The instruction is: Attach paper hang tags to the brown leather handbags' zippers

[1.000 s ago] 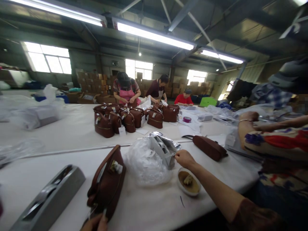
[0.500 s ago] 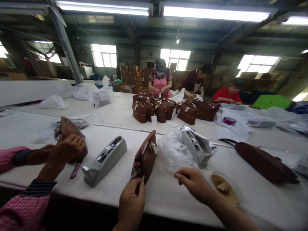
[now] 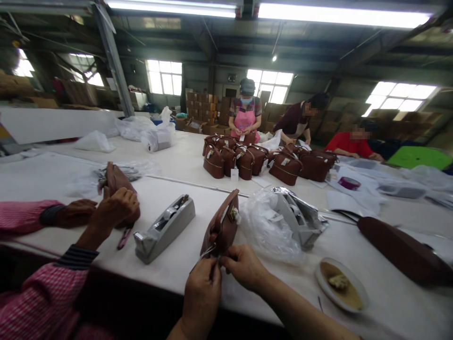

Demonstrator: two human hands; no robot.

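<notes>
My left hand (image 3: 201, 295) & right hand (image 3: 244, 267) meet at the near end of a small brown leather handbag (image 3: 222, 226) that stands tilted on the white work table (image 3: 184, 160), just in front of me. Left fingers are pinched shut on something thin at the bag's near corner, prob. a strap end or tag string; too small to tell which. Right fingers curl in & pinch at the same spot, touching the bag's edge. A small white tag (image 3: 235, 216) sits near the bag's top.

Just left of the bag: a grey tape dispenser (image 3: 164, 228), lying at an angle, not touching it. Just right: a crumpled clear plastic bag (image 3: 271, 226) w/ a grey box in silver wrap (image 3: 300, 219) against it. Further right, near the table edge, a shallow white dish w/ brownish paste (image 3: 341, 288); beyond that a long dark brown pouch (image 3: 403, 250) lying flat.

At my left a co-worker in pink checked sleeves holds another brown bag (image 3: 118, 184) w/ both hands (image 3: 115, 210).

Mid-table, well apart from me, a cluster of finished brown handbags (image 3: 258, 160) standing upright. Behind them 3 people work at the far side, one in a pink apron (image 3: 243, 120). A purple tape roll (image 3: 349, 183) lies on white sheets to the right.
</notes>
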